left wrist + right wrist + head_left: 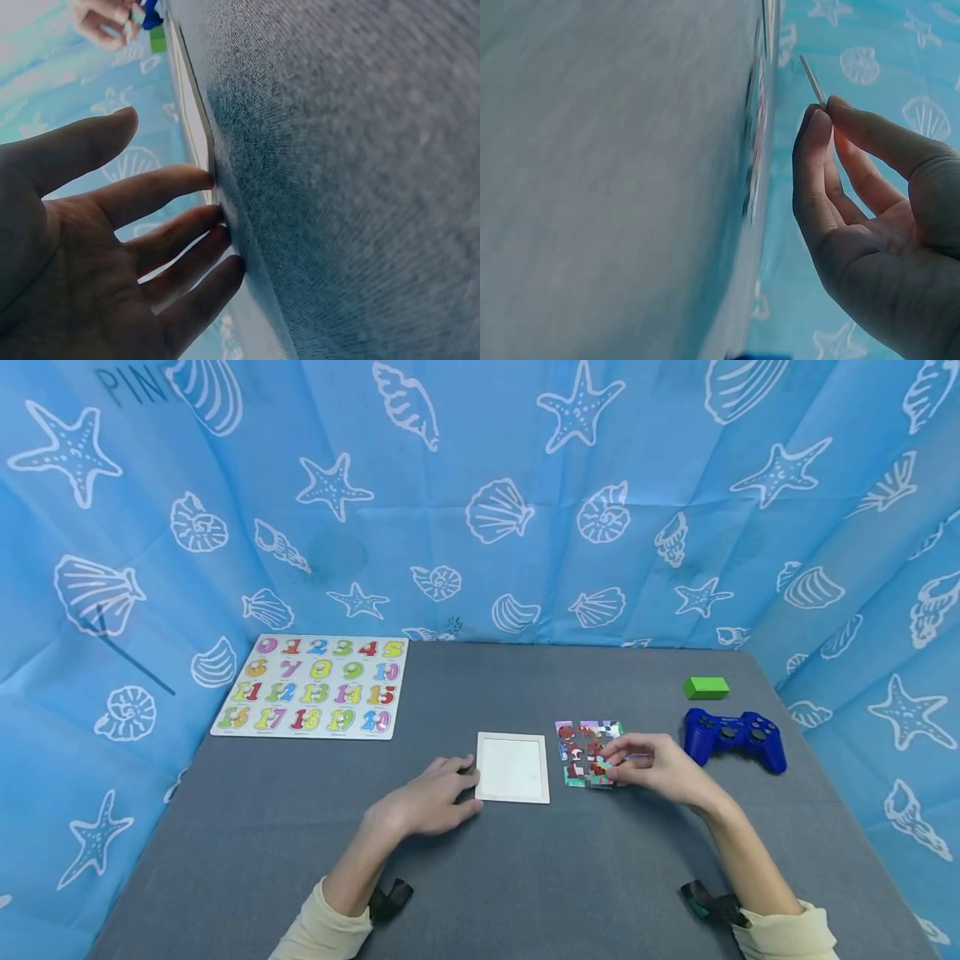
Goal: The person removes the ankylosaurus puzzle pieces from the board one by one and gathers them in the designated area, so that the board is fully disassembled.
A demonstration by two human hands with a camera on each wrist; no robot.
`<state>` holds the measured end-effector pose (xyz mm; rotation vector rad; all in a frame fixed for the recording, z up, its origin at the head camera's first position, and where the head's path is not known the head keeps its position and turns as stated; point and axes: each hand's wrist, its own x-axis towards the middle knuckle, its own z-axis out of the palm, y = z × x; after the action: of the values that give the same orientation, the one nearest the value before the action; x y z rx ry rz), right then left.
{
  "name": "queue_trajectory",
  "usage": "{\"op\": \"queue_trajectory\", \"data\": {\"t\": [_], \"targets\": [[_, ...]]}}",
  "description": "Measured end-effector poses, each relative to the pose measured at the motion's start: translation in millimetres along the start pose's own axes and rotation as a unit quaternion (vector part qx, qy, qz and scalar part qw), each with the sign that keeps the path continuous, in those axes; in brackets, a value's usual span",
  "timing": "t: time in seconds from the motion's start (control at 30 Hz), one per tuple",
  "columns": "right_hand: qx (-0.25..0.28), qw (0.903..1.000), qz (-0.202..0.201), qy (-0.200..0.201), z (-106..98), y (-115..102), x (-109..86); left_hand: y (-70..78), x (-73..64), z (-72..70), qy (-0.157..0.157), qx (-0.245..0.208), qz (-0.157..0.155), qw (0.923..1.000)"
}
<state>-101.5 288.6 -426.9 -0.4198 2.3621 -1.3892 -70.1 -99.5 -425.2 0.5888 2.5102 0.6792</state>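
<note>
My left hand [429, 799] rests on the grey table, its fingertips at the left edge of a square wooden puzzle tray [513, 768] with a bare white inside. In the left wrist view the fingers [169, 187] are spread and loosely bent. Colourful picture puzzle pieces [573, 758] lie grouped right of the tray. Above them, my right hand [663, 770] pinches a thin puzzle piece [813, 81] between thumb and fingertips, held off the table. The right wrist view shows that piece edge-on, so its picture is hidden.
A number peg board [315, 687] lies at the back left. To the right are a green block [706, 687] and a blue game controller [733, 739]. A blue curtain [480, 527] with shell prints hangs behind and beside the table.
</note>
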Motion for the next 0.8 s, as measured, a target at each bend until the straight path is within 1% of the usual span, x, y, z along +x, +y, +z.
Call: {"op": "queue_trajectory", "data": {"t": [0.17, 0.33, 0.57, 0.8], "targets": [[-0.005, 0.9995, 0.03, 0.005, -13.1, 9.3, -13.9, -2.6, -1.2, -1.6, -0.006, -0.009, 0.005, 0.9999], [-0.017, 0.9988, 0.045, 0.01, -20.1, 18.1, -19.5, -5.1, -2.3, -2.7, -0.015, -0.018, 0.004, 0.9997], [-0.022, 0.9978, 0.061, 0.015, -24.0, 25.9, -19.9, -14.1, -3.2, -1.5, -0.034, -0.015, 0.023, 0.999], [-0.034, 0.9961, 0.08, 0.012, -23.0, 26.2, -14.8, -19.1, -14.7, -7.0, -0.059, -0.019, 0.024, 0.9978]]}}
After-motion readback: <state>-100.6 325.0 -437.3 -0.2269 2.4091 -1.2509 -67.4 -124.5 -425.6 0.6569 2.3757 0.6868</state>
